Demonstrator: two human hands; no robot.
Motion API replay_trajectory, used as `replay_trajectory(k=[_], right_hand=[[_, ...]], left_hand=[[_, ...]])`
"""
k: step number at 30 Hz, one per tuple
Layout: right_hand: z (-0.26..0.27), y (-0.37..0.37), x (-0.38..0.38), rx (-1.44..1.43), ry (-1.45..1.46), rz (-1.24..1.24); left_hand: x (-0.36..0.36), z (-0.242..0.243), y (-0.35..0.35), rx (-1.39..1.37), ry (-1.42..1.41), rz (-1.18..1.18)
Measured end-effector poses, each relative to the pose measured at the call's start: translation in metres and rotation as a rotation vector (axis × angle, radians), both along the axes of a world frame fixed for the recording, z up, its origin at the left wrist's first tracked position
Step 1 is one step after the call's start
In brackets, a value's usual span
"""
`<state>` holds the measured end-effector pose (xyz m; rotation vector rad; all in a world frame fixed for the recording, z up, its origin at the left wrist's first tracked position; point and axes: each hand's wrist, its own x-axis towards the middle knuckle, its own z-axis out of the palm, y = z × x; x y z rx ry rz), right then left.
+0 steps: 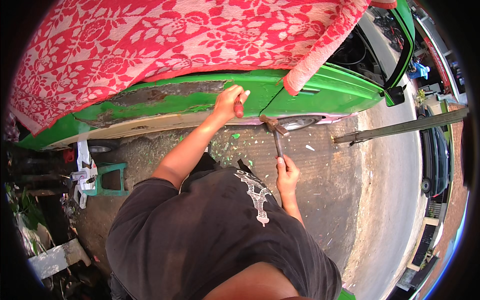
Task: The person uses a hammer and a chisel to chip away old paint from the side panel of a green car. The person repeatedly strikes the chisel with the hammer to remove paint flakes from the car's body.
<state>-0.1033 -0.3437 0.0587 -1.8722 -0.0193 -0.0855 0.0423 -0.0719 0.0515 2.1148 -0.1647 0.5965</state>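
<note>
My left hand (226,102) grips a tool with a red handle (238,108) against the side of a green car (258,90). The tool's blade is hidden, so its exact kind does not show. Beside that hand, a long stretch of the panel is stripped to rusty, brownish bare metal (176,90) with ragged paint edges. My right hand (288,173) holds a hammer by its shaft (278,144). Its rusty head (273,123) is raised in front of the car's wheel (298,122), to the right of the red handle.
A red and pink floral blanket (180,37) drapes over the car. Green paint chips (235,136) litter the ground. At left stands a green plastic stool (122,180) with a metal-bodied tool (78,175) by it. A pole (397,127) rises at right beside the road (390,180).
</note>
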Motion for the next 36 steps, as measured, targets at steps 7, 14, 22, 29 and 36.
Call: replay_trajectory(k=[7, 14, 22, 29, 36], right_hand=[[-0.003, 0.0, 0.002, 0.02, 0.026, -0.012], [-0.003, 0.0, 0.004, 0.025, 0.026, -0.01], [0.003, 0.002, 0.005, 0.0, 0.037, -0.018], [0.037, 0.014, 0.006, 0.116, -0.229, 0.064], [0.038, 0.033, 0.033, -0.305, -0.274, 0.133]], left_hand=[[0.001, -0.001, 0.0, -0.002, 0.004, 0.002], [0.003, -0.002, 0.0, 0.012, -0.016, 0.027], [0.003, 0.001, 0.001, -0.01, 0.024, 0.004], [0.01, 0.005, 0.001, 0.054, 0.063, 0.07], [0.023, 0.019, -0.004, 0.06, 0.132, 0.102]])
